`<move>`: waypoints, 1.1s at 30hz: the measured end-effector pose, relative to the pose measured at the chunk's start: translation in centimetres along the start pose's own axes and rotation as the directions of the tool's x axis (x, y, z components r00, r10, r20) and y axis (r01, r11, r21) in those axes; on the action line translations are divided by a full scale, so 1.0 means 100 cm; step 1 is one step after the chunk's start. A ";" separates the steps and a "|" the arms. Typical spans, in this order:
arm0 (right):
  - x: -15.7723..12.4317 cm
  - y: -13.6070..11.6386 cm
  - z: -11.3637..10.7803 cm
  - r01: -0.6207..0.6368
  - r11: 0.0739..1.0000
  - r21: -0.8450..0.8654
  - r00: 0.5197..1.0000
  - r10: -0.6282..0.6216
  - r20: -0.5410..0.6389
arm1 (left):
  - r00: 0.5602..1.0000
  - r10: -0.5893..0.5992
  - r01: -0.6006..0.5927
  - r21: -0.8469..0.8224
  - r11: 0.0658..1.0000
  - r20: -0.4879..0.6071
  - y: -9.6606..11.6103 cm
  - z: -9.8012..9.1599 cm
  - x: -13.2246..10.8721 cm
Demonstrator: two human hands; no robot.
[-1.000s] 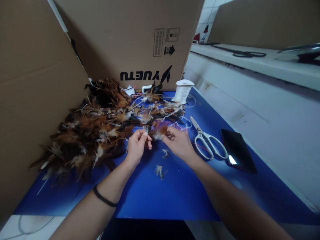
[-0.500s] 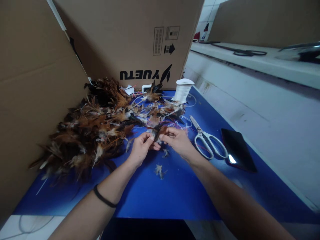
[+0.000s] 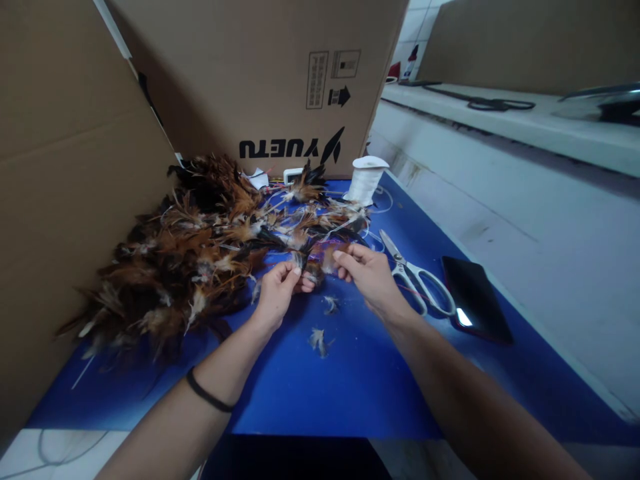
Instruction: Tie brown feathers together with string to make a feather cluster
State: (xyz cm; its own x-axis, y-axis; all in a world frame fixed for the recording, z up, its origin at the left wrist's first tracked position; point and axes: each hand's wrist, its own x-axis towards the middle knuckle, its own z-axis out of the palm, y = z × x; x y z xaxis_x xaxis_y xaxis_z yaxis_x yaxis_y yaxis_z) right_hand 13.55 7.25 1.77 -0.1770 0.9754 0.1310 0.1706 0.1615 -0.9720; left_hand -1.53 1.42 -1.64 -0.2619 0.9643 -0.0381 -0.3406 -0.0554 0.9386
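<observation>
Feathers, dark, in narrow pinch of left hand — brown feather likewise in right hand

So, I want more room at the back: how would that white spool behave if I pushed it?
The white spool could well tip if pushed near its wide top rim, since it stands on end. Once over, its rounded body would probably roll. The loose white strand beside it might drag along or catch.

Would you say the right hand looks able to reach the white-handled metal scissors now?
Probably yes: the white-handled metal scissors lie beside the right hand, mostly uncovered, though that hand appears to hold a brown feather tuft.
</observation>
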 end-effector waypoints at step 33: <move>0.005 0.009 -0.009 0.229 0.942 -0.244 0.955 -0.168 0.244 | 0.999 -0.022 0.016 -0.157 0.987 -0.033 0.002 -0.005 0.004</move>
State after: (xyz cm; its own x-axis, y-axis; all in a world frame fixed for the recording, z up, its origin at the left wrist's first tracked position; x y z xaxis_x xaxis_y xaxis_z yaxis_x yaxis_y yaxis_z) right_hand 14.46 7.98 1.15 -0.4342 0.8679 0.2412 0.3573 0.4118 -0.8383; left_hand -2.19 1.66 -1.61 -0.2840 0.9563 -0.0699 -0.4825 -0.0796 0.8723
